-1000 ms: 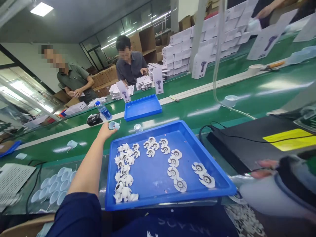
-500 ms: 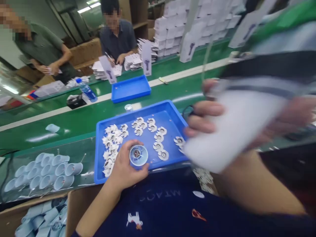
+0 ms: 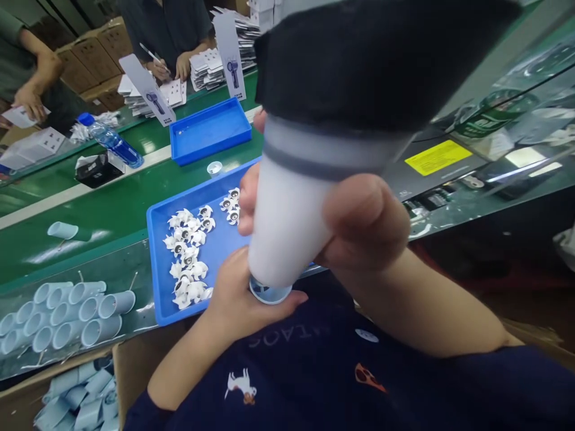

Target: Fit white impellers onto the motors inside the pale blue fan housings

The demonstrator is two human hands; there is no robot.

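Green table, two co-workers across its far edge; one holds a pen over white papers.

Change over the last half second: the white tapered tool has swung in from the right and its narrow end now overlaps the mouth of the light-blue cup-shaped housing. Whether it touches inside cannot be told from here. Judgement: tool and housing are brought together, so the work centres on that mouth.

Left hand: fingers wrapped around the housing, before the chest, off the tray's near edge. Right hand: fingers closed around the tool.

Containers: large blue tray holds white fan impellers, clustered along its left edge; more behind, partly hidden by the tool. Smaller blue tray, beyond it: tiny bits near its left corner. Cardboard box, below the table's near-left edge: loose light-blue parts.
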